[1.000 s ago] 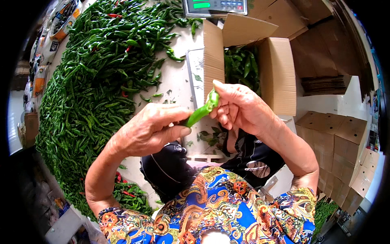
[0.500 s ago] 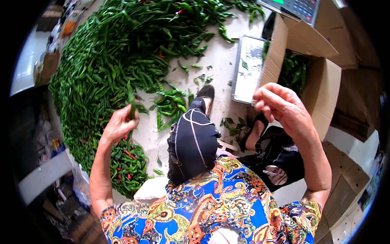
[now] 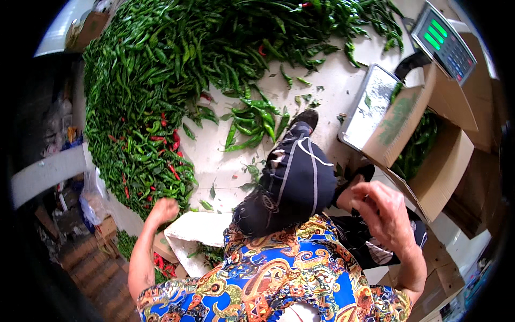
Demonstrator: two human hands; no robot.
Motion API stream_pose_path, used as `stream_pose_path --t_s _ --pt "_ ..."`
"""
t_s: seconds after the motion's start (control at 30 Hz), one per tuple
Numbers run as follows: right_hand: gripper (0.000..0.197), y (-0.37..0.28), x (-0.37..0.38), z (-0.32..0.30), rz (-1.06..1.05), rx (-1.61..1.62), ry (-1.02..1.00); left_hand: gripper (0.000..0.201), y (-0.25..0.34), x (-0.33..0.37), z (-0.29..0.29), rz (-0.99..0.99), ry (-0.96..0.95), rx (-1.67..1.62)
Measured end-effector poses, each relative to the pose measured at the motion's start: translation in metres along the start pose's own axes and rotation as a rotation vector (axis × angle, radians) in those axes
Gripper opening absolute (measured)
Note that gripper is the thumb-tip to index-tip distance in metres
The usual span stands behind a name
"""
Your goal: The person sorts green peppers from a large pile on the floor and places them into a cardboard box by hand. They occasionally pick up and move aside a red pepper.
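Note:
A large pile of green chili peppers [image 3: 161, 70] spreads over the floor to the left and far side, with red peppers [image 3: 174, 172] mixed in at its near part. By the pile's near edge is my left hand [image 3: 163, 211], closed; whatever it may hold is hidden. My right hand [image 3: 382, 214] hovers above my right leg, fingers curled in, with nothing visible in them. It is nearest the open cardboard box [image 3: 448, 172], which has green peppers [image 3: 421, 150] inside. A small separate group of green peppers [image 3: 252, 123] lies on the floor beyond my knee.
A scale's metal platform [image 3: 370, 102] sits against the box, and its lit display panel [image 3: 442, 40] is at the far right. A white block-like seat [image 3: 198, 228] stands by my left side. Loose leaves [image 3: 306, 100] litter the pale floor. A pale bar [image 3: 48, 172] is at far left.
My view has turned left. My left hand has drawn back toward me, and the green pepper at its fingertips no longer shows. My right hand has come nearer my body, away from the box.

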State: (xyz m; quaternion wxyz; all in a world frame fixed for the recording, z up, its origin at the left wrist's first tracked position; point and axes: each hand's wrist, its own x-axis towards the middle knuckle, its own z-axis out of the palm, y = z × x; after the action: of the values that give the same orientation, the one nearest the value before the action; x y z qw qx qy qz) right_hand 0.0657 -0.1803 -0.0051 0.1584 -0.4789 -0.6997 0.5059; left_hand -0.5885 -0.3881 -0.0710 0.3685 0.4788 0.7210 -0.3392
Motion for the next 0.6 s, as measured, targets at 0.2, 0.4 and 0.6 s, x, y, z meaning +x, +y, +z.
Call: stream_pose_path --t_s 0.2,0.4,0.6 --pt "0.015 0.004 0.015 0.031 0.18 -0.019 0.021 0.072 0.157 0.13 -0.033 0.231 0.158 -0.7" --pt "0.015 0.048 0.051 0.084 0.521 0.34 0.271 0.114 0.265 0.258 0.01 0.132 0.166 -0.827" --pt "0.018 0.144 0.159 0.165 0.467 0.306 0.232 0.128 0.334 0.301 0.047 0.109 0.516 -0.795"
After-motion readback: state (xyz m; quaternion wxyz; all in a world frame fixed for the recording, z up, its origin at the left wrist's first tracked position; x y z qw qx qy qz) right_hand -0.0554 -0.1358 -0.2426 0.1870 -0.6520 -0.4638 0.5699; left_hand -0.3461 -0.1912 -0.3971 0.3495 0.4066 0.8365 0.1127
